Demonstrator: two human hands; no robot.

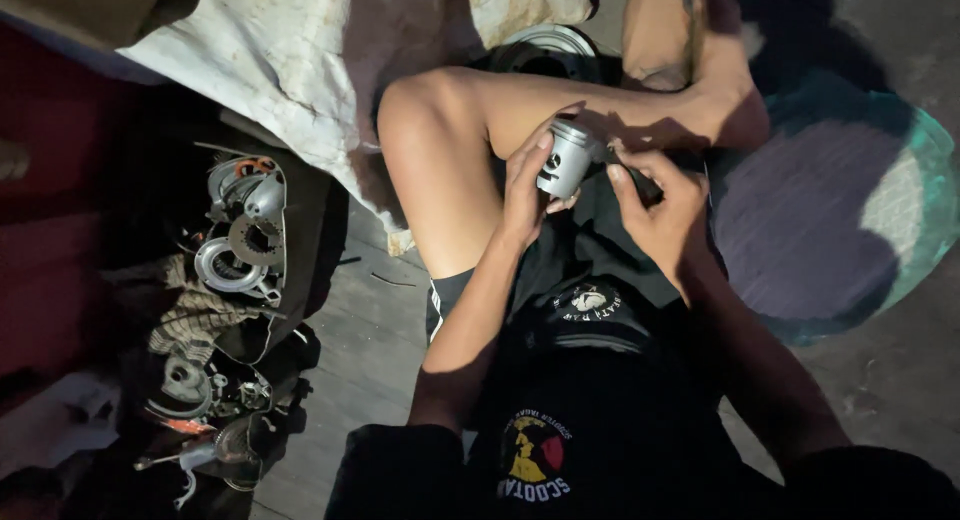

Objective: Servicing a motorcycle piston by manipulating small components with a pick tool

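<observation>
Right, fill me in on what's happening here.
A person sits on the floor with one knee up. The left hand holds a small grey metal piston upright above the lap, fingers wrapped round its lower half. The right hand is next to it, pinching a dark thin tool near the piston's side. To the left, engine parts lie in a dark tray.

grey floor (370,360) bears engine parts (240,230), white cloth (260,60), round mat (850,200).

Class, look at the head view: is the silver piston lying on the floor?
No. The piston is held up above the person's lap, gripped by the left hand, with the right hand beside it.
</observation>
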